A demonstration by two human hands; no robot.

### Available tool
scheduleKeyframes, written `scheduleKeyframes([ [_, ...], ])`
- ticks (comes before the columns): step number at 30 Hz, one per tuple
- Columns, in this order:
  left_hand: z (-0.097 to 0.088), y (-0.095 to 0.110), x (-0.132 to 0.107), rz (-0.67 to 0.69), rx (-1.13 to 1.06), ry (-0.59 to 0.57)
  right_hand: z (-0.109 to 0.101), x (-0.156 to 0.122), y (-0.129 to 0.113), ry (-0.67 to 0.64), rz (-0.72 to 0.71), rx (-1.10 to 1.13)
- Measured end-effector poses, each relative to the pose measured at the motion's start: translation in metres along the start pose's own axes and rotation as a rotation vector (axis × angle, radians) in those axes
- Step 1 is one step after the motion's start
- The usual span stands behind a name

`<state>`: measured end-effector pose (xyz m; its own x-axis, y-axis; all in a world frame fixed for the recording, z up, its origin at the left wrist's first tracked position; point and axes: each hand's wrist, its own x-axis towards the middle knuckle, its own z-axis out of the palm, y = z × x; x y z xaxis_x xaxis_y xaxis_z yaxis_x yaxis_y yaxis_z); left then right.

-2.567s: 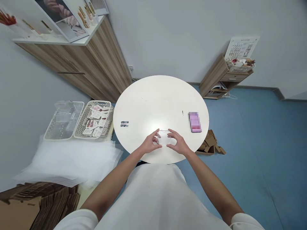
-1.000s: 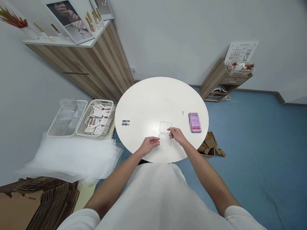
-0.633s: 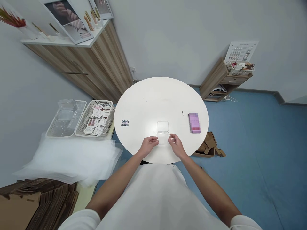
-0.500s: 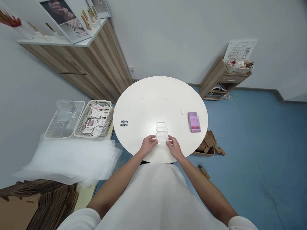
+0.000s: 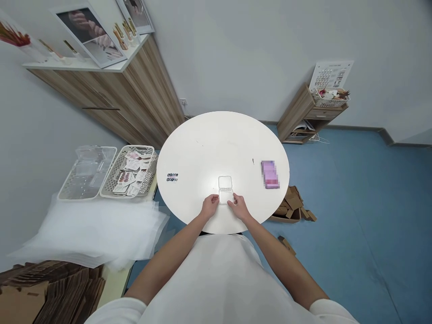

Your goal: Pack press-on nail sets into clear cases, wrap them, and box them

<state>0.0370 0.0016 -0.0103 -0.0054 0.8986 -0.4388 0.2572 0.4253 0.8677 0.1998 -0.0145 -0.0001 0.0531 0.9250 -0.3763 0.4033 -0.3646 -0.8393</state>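
A small clear plastic case (image 5: pixel 225 189) lies opened flat on the round white table (image 5: pixel 216 148), near its front edge. My left hand (image 5: pixel 209 206) pinches the case's near left corner. My right hand (image 5: pixel 239 207) pinches its near right corner. Both hands rest on the table with fingers curled in. A small strip of dark nail tips (image 5: pixel 172 177) lies at the table's left side, well apart from my hands. A pink packet (image 5: pixel 270 174) lies at the table's right side.
Left of the table stand a white basket of packets (image 5: pixel 130 174) and a tray of clear cases (image 5: pixel 86 173), with white foam sheets (image 5: pixel 91 227) in front. Cardboard scraps (image 5: pixel 293 207) lie on the blue floor at the right. Wooden cabinets stand behind.
The clear case, held closed between both hands at first, now lies opened flat on the table. My hands have drawn closer to its near edge.
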Motion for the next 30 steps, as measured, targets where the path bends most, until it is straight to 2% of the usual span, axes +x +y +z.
scheduleKeyframes([
  [5, 0.003, -0.005, 0.004, -0.015, 0.027, 0.009, 0.003, 0.005, 0.006, 0.014, -0.014, -0.02],
  [14, 0.004, -0.001, 0.006, 0.008, 0.075, -0.042, 0.007, 0.008, 0.009, -0.006, -0.029, -0.035],
  [22, 0.003, 0.006, 0.001, -0.008, 0.118, 0.006, 0.009, 0.006, 0.012, -0.029, -0.031, -0.029],
  [27, 0.005, 0.006, 0.0, -0.005, 0.107, -0.012, 0.008, 0.005, 0.012, -0.032, -0.018, -0.033],
  [30, 0.003, 0.005, -0.002, -0.03, 0.103, 0.004, 0.005, 0.002, 0.009, 0.01, -0.009, -0.021],
])
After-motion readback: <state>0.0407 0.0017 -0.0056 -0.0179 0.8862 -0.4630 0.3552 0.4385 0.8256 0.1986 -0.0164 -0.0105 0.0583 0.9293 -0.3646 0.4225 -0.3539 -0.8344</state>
